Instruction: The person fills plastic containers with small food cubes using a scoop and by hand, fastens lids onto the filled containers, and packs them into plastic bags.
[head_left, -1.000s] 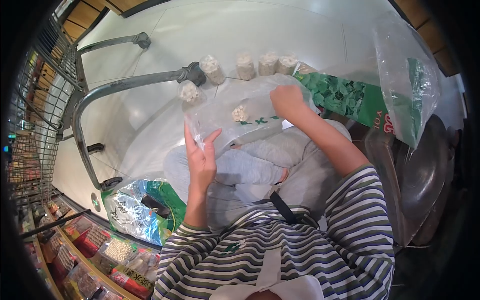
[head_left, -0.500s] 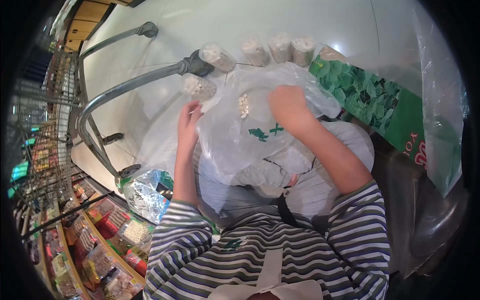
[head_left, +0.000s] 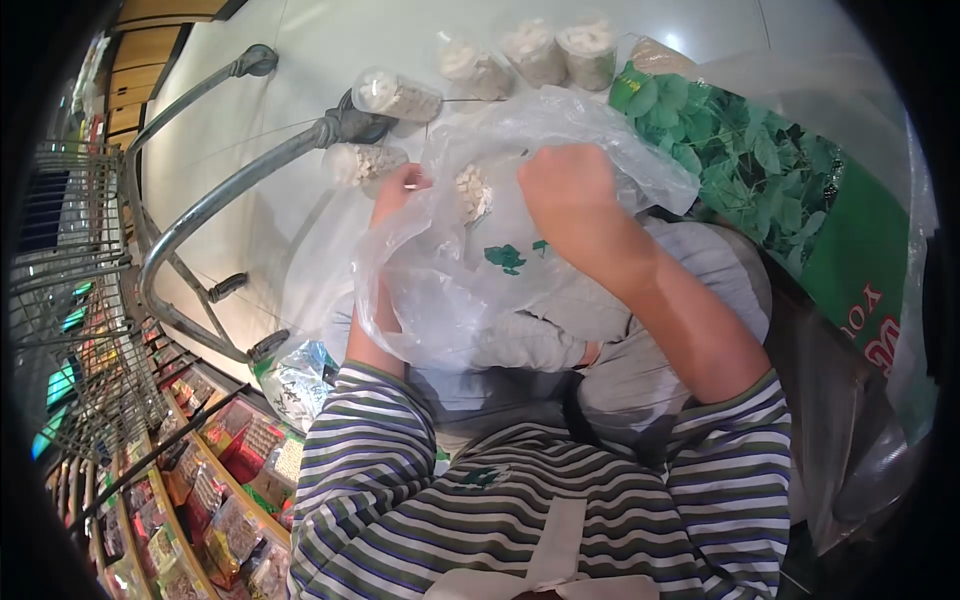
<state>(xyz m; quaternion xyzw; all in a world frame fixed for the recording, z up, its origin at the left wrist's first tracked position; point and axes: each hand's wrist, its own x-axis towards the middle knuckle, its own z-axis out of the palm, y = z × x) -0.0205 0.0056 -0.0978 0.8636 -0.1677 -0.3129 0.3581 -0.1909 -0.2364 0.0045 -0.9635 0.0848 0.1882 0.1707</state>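
A clear plastic bag (head_left: 440,290) with green print spreads over my lap. Through it shows a small heap of white chunky pieces (head_left: 473,193). My right hand (head_left: 568,185) is a fist at the bag's upper part, its fingertips hidden, with the film bunched about it. Just left of the bag, my left hand (head_left: 402,182) has curled fingers; something small and pale shows at the tips, too unclear to name. Bag film lies across my left forearm. Close to that hand, a clear jar of white pieces (head_left: 362,165) lies tilted on the floor.
Several more filled jars, such as one clear jar (head_left: 398,95), line the floor beyond the bag. A metal cart frame (head_left: 215,205) stands at left, above packaged goods (head_left: 205,490) on shelves. At right lies a green printed sack (head_left: 740,150).
My left hand has moved up and its fingers have curled in. The bag's left side now drapes over my left forearm. My right fist stays at the bag; the view has shifted slightly.
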